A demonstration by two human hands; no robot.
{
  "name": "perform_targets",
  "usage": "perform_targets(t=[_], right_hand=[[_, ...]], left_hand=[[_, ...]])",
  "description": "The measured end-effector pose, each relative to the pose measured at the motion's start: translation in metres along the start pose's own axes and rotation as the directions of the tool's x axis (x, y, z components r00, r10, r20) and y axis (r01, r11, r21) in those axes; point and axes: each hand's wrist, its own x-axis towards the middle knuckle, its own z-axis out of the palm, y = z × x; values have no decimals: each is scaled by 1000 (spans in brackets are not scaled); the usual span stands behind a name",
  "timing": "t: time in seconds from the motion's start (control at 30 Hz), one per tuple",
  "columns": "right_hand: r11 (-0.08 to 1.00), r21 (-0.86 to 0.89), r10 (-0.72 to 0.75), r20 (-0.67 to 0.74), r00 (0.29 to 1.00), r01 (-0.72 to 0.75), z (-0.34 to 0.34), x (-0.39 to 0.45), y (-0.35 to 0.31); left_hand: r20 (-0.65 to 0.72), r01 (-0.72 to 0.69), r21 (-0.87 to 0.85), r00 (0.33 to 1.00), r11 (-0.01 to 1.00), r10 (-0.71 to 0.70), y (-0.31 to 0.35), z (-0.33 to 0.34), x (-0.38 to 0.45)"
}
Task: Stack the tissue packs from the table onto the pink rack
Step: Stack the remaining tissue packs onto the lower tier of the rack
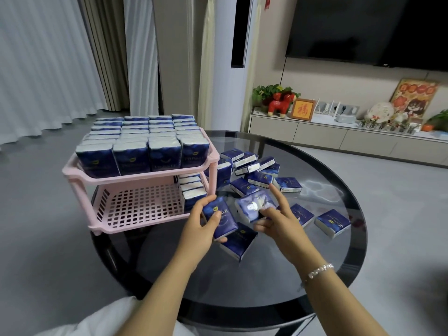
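A pink two-tier rack (pixel 135 177) stands on the left of the round dark glass table (pixel 327 258). Its top shelf is packed with upright dark blue tissue packs (pixel 131 157). Its lower shelf holds a short row of packs (pixel 192 190) at the right end, with bare grid beside them. My left hand (pixel 202 226) grips one blue tissue pack (pixel 221 218) just in front of the lower shelf's right corner. My right hand (pixel 278 214) holds another tissue pack (pixel 254 206), index finger pointing up. Several loose packs (pixel 252 170) lie scattered on the table behind and beside my hands.
One pack (pixel 238 243) lies under my hands, two more (pixel 332 221) to the right. Beyond the table are a low white cabinet (pixel 339 137) with ornaments, a dark television (pixel 363 27) and curtains (pixel 48 57). The rack's left part overhangs the table's left edge.
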Motion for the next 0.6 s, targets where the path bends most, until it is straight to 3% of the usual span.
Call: perform_targets(t=[0.1, 0.17, 0.37, 0.6], right_hand=[[978, 201, 63, -5, 998, -61, 12, -4, 6], [975, 216, 50, -36, 998, -41, 20, -5, 12], [1000, -15, -1, -172, 985, -2, 31, -7, 27], [965, -248, -118, -125, 985, 84, 39, -15, 37]], left_hand=[[8, 1, 21, 1000, 1000, -1, -5, 0, 0], [13, -9, 77, 1000, 997, 9, -5, 0, -1], [17, -2, 60, 1000, 998, 1, -2, 2, -3], [0, -27, 50, 1000, 998, 27, -7, 1, -1]])
